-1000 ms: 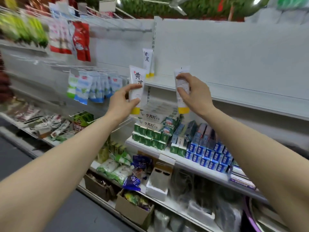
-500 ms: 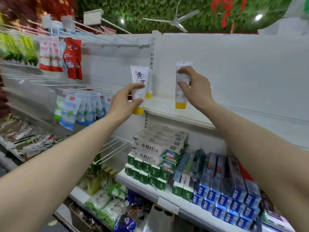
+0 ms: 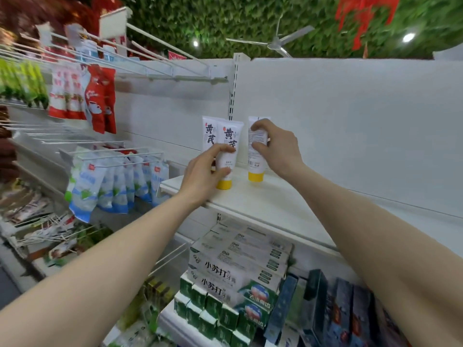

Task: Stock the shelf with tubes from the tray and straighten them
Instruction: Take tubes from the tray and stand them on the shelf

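Far left, blue-and-white pouches [image 3: 112, 186] hang from wire hooks, with red packets [image 3: 101, 98] above them. A tube [image 3: 208, 132] already stands against the back panel at the left end of the white shelf [image 3: 263, 204]. Just in front of it, my left hand [image 3: 204, 175] grips a second tube [image 3: 225, 156], thumb and fingers curled round its body; it stands upright on its yellow cap on the shelf. Beside it, slightly apart, my right hand [image 3: 280, 149] grips a third tube [image 3: 256, 149], also cap-down on the shelf, printed back facing me. Below sit stacked toothpaste boxes [image 3: 238, 269].
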Demonstrator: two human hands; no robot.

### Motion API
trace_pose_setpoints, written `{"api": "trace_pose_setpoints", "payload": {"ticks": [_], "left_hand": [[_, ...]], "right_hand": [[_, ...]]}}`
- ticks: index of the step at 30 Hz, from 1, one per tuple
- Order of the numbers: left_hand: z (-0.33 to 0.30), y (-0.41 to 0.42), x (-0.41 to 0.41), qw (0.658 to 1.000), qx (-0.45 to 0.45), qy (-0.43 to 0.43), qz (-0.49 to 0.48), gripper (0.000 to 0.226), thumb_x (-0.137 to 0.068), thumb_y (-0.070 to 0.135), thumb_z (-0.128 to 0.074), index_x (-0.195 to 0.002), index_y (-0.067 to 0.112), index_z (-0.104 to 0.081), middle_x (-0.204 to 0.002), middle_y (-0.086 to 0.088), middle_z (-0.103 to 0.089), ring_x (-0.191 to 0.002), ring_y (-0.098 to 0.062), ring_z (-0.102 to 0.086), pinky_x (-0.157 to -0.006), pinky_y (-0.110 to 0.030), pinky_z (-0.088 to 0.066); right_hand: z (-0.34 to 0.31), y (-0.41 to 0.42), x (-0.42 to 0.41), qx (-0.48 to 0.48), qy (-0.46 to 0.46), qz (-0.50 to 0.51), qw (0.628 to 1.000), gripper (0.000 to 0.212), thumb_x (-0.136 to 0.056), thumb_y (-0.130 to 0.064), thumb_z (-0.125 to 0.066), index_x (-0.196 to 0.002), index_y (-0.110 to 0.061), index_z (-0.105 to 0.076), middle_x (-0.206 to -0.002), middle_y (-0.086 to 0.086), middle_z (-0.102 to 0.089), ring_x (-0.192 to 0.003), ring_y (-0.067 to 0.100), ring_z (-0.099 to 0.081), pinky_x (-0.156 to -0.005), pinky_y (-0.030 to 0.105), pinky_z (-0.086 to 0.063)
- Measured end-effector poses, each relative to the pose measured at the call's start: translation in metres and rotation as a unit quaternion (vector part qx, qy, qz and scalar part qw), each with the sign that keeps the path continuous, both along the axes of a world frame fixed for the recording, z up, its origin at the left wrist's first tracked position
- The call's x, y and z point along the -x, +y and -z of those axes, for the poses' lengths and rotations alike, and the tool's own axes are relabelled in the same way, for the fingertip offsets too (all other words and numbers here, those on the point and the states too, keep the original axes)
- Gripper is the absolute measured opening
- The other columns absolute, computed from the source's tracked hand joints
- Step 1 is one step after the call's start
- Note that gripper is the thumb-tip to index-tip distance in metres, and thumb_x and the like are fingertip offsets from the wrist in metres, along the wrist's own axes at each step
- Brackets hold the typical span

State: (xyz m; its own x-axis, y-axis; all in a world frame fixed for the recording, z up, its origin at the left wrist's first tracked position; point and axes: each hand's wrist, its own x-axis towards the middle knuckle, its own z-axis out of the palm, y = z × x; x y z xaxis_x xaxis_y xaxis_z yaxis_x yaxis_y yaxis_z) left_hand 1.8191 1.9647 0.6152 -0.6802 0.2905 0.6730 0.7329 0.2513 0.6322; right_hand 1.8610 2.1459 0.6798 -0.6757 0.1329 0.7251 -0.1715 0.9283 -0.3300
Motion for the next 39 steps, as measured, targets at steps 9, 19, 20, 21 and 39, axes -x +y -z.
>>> {"api": "trace_pose_setpoints", "payload": {"ticks": [9, 19, 20, 21, 39], "left_hand": [[-0.005, 0.004, 0.018, 0.997, 0.067, 0.020, -0.012, 0.048, -0.081, 0.015, -0.068, -0.113, 0.045, -0.048, -0.114, 0.009, -0.061, -0.095, -0.016, -0.062, -0.087, -0.044, -0.051], [-0.001, 0.005, 0.019, 0.996, 0.072, 0.038, -0.019, 0.048, -0.083, 0.016, -0.066, -0.117, 0.044, -0.047, -0.126, 0.009, -0.055, -0.102, -0.017, -0.058, -0.092, -0.043, -0.049], [-0.001, 0.004, 0.018, 0.996, 0.075, 0.043, -0.025, 0.047, -0.083, 0.017, -0.066, -0.118, 0.044, -0.049, -0.126, 0.009, -0.055, -0.105, -0.016, -0.057, -0.094, -0.043, -0.048], [-0.001, 0.003, 0.017, 0.995, 0.077, 0.048, -0.029, 0.047, -0.083, 0.017, -0.066, -0.119, 0.042, -0.050, -0.128, 0.009, -0.054, -0.109, -0.015, -0.055, -0.096, -0.043, -0.047], [0.009, -0.061, -0.116, 0.961, 0.184, 0.174, -0.112, 0.045, -0.091, 0.026, -0.059, -0.134, 0.026, -0.046, -0.136, -0.001, -0.051, -0.120, -0.025, -0.049, -0.091, -0.036, -0.041]], "right_hand": [[0.006, -0.002, 0.040, -0.004, -0.040, -0.021, 0.999, 0.034, -0.088, -0.021, -0.060, -0.121, -0.029, -0.055, -0.103, 0.004, -0.069, -0.094, 0.030, -0.062, -0.087, 0.041, -0.049], [0.008, 0.002, 0.047, -0.069, -0.067, -0.006, 0.995, 0.038, -0.090, -0.025, -0.057, -0.127, -0.028, -0.050, -0.104, 0.007, -0.064, -0.094, 0.028, -0.060, -0.085, 0.038, -0.046], [0.008, 0.003, 0.044, -0.078, -0.072, -0.003, 0.994, 0.039, -0.091, -0.026, -0.057, -0.129, -0.028, -0.049, -0.104, 0.007, -0.063, -0.094, 0.028, -0.060, -0.086, 0.038, -0.045], [0.007, 0.004, 0.041, -0.083, -0.074, 0.000, 0.994, 0.040, -0.091, -0.026, -0.056, -0.130, -0.028, -0.049, -0.106, 0.008, -0.061, -0.095, 0.028, -0.059, -0.087, 0.039, -0.045], [0.035, -0.045, -0.164, -0.332, -0.033, 0.133, 0.933, 0.038, -0.097, -0.032, -0.051, -0.131, -0.016, -0.052, -0.120, 0.012, -0.060, -0.102, 0.037, -0.055, -0.082, 0.044, -0.044]]}}
